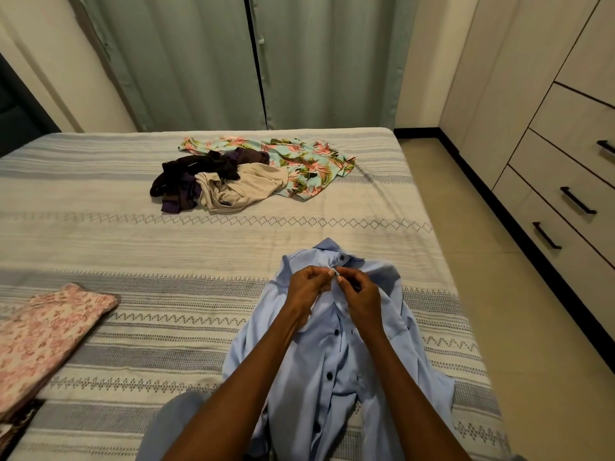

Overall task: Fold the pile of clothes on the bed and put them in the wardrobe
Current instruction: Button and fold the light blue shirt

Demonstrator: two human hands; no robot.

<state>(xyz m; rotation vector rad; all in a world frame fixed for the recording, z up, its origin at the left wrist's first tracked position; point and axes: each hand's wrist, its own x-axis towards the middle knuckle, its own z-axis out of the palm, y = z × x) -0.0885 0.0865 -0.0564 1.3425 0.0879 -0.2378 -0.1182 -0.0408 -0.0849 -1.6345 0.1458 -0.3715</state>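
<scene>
Pinching the top button area just below the collar, the left hand (307, 283) and right hand (357, 294) hold the blue shirt (336, 361) at six o'clock on the bed (199, 247), probably fastening it for folding, the pile (246, 173) waiting at twelve.

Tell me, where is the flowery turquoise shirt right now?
In the head view the floral shirt lies spread at the far side of the bed, right of and touching the beige garment and dark clothes, near the curtains.
</scene>
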